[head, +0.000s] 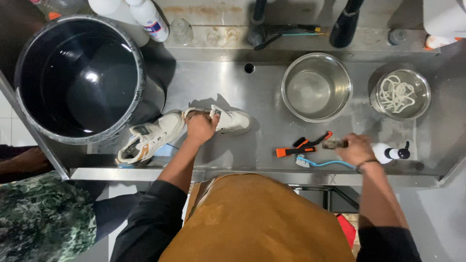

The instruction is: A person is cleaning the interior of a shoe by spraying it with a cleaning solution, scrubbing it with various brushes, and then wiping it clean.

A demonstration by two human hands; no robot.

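My left hand (pixel 200 127) grasping white shoe (pixel 230 120) on bench (pixel 272 97); right hand (pixel 357 148) clenched on small brush (pixel 335 143). Scrubbing not begun (laces (pixel 397 93) already out, soaking in bowl (pixel 423 107)); second shoe (pixel 148 138) waiting.
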